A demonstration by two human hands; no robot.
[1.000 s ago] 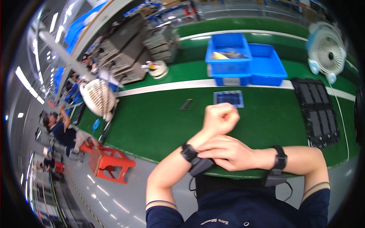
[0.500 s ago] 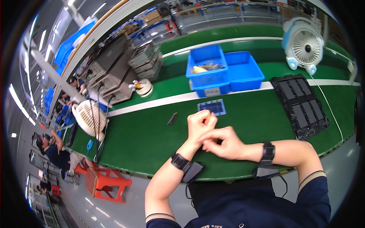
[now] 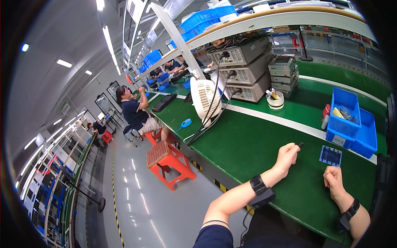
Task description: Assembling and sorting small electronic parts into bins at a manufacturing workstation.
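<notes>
Left hand [image 3: 286, 158] curled, small dark slim piece [image 3: 301, 145] at its fingertips, whether gripped cannot tell, right hand [image 3: 333, 181] closed in a fist, near flat blue rectangular sheet [image 3: 330, 156] with dark strips, lying on green tabletop [image 3: 252, 138]

Blue sheet [image 3: 330, 156], apparently dark-striped; green table [image 3: 256, 142].

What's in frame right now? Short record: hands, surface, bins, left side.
left hand: curled shut; small dark piece at its fingertips, held or not unclear
right hand: fist, nearest the blue sheet with dark strips; no held object visible
surface: green tabletop, white line along it
bins: blue bin with small yellow items; another blue bin beside it
left side: white fan, red stool, seated co-worker
</notes>
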